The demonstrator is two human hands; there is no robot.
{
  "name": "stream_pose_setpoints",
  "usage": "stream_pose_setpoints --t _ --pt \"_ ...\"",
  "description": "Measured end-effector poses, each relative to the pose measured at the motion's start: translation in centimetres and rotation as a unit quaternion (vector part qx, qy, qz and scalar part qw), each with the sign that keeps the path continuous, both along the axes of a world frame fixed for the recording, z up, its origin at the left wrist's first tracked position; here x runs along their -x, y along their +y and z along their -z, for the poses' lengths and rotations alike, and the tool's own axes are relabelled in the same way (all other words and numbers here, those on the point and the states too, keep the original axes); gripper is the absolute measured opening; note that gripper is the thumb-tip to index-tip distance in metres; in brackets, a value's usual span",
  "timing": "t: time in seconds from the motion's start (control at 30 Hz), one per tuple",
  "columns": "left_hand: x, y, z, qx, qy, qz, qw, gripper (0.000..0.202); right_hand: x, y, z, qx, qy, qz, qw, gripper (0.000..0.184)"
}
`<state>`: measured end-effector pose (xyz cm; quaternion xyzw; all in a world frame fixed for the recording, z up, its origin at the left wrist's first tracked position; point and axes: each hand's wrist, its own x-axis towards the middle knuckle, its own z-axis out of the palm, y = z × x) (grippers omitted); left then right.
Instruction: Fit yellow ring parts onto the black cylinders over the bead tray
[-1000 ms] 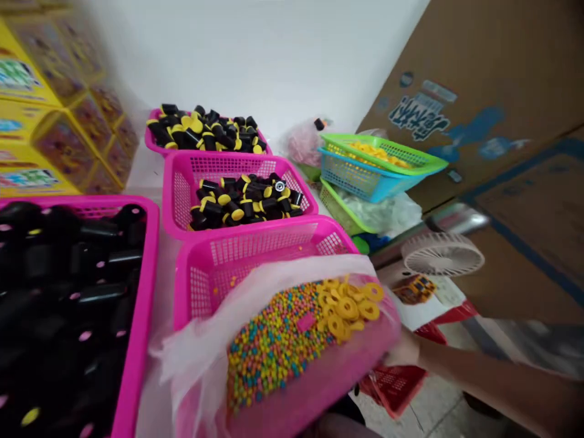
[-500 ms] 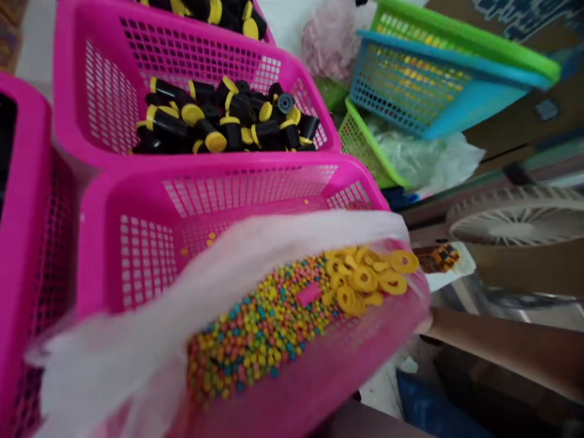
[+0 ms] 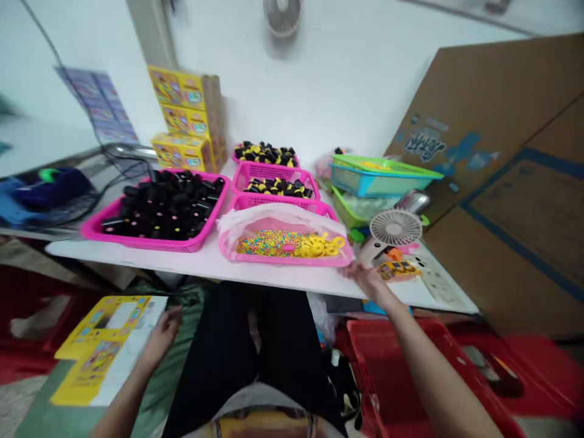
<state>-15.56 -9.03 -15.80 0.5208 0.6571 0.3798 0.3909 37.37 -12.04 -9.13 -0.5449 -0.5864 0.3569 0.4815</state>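
Note:
My left hand (image 3: pixel 168 328) is off the table's front edge, above a flattened yellow and white carton (image 3: pixel 114 344). Its fingers are loosely bent, with nothing visible in them. At the near right corner of a pink basket (image 3: pixel 278 263), my right hand (image 3: pixel 362 278) has its fingers stretched toward the rim; blur hides whether they touch it. Inside this basket a clear plastic bag (image 3: pixel 255 214) lies open. It holds small multicoloured beads (image 3: pixel 269 242), yellow ring-shaped pieces (image 3: pixel 319 245) and one pink piece (image 3: pixel 288 248).
Behind stand pink baskets of black-and-yellow parts (image 3: pixel 278 187); black parts (image 3: pixel 164 207) fill another at left. Stacked yellow boxes (image 3: pixel 185 121) stand behind. At right are a blue basket (image 3: pixel 365 181), a small fan (image 3: pixel 395 227) and large cardboard (image 3: pixel 493 176). Red crates (image 3: pixel 387 365) sit below.
My view has drawn back from the basket and widened, so both hands, the table and my lap now show. The bag with beads and rings still lies in the basket.

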Motion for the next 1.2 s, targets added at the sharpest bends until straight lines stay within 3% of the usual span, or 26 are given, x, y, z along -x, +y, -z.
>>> stream_pose_setpoints --t 0.1,0.2,0.27,0.33,0.43,0.6,0.7,0.77,0.83,0.93,1.07,1.2 --pt "-1.3 1.7 -3.6 -0.04 -0.129 0.01 0.991 0.048 -0.1 2.1 -0.3 -0.017 0.137 0.046 0.989 0.054" --pt "-5.5 4.9 -7.8 -0.069 -0.239 0.068 0.966 0.051 1.3 5.2 -0.9 0.01 0.237 0.057 0.97 0.034" --pt "-8.8 7.4 -9.8 -0.053 -0.288 0.092 0.952 0.047 2.6 7.1 -1.6 0.043 0.282 0.048 0.957 0.025" --pt "-11.2 9.7 -11.0 -0.031 -0.33 0.111 0.937 0.046 3.6 8.5 -2.3 0.072 0.312 0.041 0.946 0.026" --pt "-12.6 12.0 -12.0 0.015 -0.364 0.128 0.922 0.036 4.3 9.1 -3.3 0.104 0.341 0.041 0.933 0.033" --pt "-12.5 12.3 -13.4 0.063 -0.384 0.167 0.906 0.031 4.9 8.1 -4.6 0.124 0.374 0.049 0.918 0.036" --pt "-12.8 10.8 -14.6 0.051 -0.395 0.171 0.901 0.03 5.2 6.6 -5.2 0.126 0.387 0.05 0.912 0.035" --pt "-12.8 9.2 -15.3 0.044 -0.398 0.168 0.901 0.051 5.3 4.9 -5.3 0.13 0.392 0.056 0.909 0.036" --pt "-12.3 6.8 -16.0 0.044 -0.399 0.164 0.901 0.069 5.3 2.4 -5.3 0.142 0.393 0.066 0.906 0.036" --pt "-10.1 2.0 -16.1 0.061 -0.393 0.157 0.904 0.077 6.0 -2.8 -4.7 0.174 0.394 0.09 0.898 0.034" --pt "-6.0 -5.4 -14.4 0.107 -0.325 0.112 0.933 0.079 8.4 -10.8 -3.3 0.217 0.43 0.166 0.861 0.035" --pt "-3.0 -11.6 -11.6 0.127 -0.264 0.052 0.955 0.071 11.6 -16.9 -0.7 0.263 0.438 0.174 0.842 0.038"
